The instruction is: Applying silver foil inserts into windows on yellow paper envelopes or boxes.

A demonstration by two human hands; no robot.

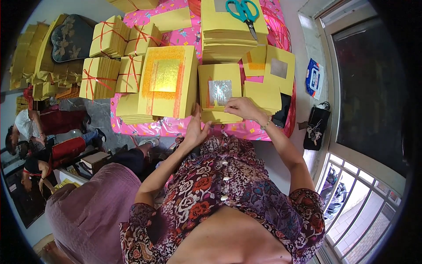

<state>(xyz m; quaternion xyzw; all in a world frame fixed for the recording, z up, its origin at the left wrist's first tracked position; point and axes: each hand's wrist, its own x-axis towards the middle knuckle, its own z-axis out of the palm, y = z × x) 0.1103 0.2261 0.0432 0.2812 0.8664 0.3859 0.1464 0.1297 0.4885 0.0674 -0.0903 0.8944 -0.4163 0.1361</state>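
Note:
A pile of yellow paper sheets, its top sheet [203, 83] bearing a silver foil square [220, 91], stands at the table's near edge in front of me. My right hand [244, 108] is closed in a pinch at the near edge of that top sheet; its fingertips partly hide what they grip. My left hand [196, 130] is open, its fingers extended along the pile's lower left side. Just left of it rises a tall yellow paper stack [190, 70] with a gold foil square [165, 75] framed in orange.
Teal-handled scissors [246, 16] lie on a higher yellow stack [220, 37] behind. Bundles tied with red string [100, 78] stand at left on the pink patterned tablecloth [151, 127]. Loose sheets [279, 66] lie at right. Other people [94, 211] sit at left.

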